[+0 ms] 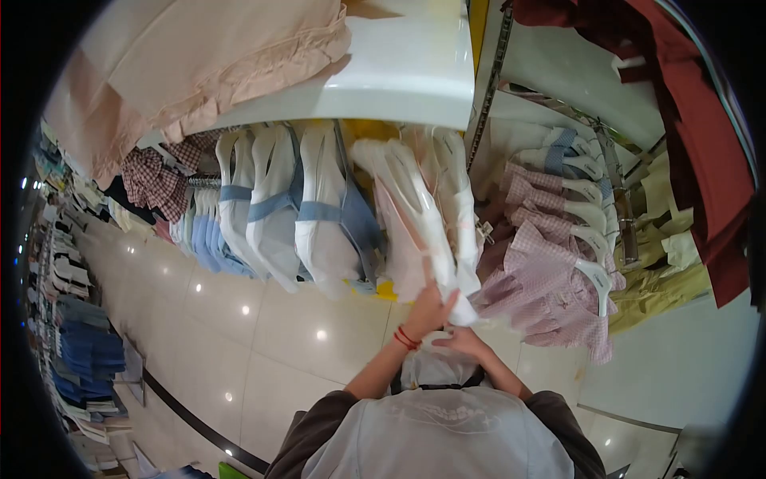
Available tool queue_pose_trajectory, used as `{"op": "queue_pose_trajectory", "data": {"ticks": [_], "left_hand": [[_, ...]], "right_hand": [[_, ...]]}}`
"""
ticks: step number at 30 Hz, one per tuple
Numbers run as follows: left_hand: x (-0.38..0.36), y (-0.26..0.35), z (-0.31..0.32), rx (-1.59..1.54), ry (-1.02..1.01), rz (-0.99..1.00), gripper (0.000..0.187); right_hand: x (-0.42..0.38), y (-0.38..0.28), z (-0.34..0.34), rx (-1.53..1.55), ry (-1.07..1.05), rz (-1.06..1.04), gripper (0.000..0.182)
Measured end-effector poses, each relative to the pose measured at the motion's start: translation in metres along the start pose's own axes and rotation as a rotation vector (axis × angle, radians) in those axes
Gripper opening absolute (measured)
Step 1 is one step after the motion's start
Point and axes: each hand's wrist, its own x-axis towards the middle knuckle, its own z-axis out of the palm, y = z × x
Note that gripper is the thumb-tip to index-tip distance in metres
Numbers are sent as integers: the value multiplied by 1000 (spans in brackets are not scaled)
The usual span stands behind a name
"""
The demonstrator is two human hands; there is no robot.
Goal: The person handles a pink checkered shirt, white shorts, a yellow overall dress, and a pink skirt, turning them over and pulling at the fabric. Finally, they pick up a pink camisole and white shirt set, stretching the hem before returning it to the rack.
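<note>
My left hand (429,310) is closed on the lower part of a white garment (465,307) that hangs on the rack in front of me. Close to it on the right, my right hand (463,342) is near the garment's bottom edge; its fingers are blurred and partly bent, and whether they grip the cloth is unclear. A white hanger (411,180) carries pale pink and white clothes above my hands. Left of it hang white garments with blue bands (319,211). Pink checked clothes (531,279) on white hangers are to the right.
A white shelf (399,72) with pale pink cloth (215,64) juts out above the rack. A dark red garment (702,144) hangs at upper right, olive clothes (662,279) below it. Folded blue clothes (88,351) lie far left. Tiled floor (279,343) shows below.
</note>
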Motion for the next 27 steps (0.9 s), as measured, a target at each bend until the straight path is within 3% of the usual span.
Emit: {"op": "queue_pose_trajectory", "data": {"ticks": [2,5,11,12,13,14,16,19,21,24,25,27], "left_hand": [[-6,27,7,-111,-166,-53,21],[-7,58,6,-273,-122,99,22],[-5,21,-52,-299,-460,220,34],[-9,0,-57,-616,-413,98,40],[-14,-27,-71,-388,-292,93,41],[-19,-58,-87,-161,-177,95,42],[-31,-137,-107,-173,-87,-60,50],[-26,-172,-145,-300,-137,-365,64],[-9,-198,-148,-352,-204,-280,75],[9,-198,-144,-398,-337,-298,86],[18,-196,-143,-401,-390,-316,89],[24,-189,-133,-542,-592,-336,84]], "right_hand": [[20,3,-8,172,73,-124,67],[33,-20,-17,-162,190,-257,62],[50,-73,5,-520,317,-346,51],[51,-74,10,-523,359,-327,50],[52,-71,16,-517,404,-301,48],[51,-64,22,-494,462,-269,47],[48,-34,38,-390,593,-180,50],[34,3,59,-172,682,49,68],[18,0,73,-132,676,253,74],[-3,-9,93,-49,691,233,67],[-7,-14,100,109,689,172,63],[-17,-28,113,299,692,129,56]]}}
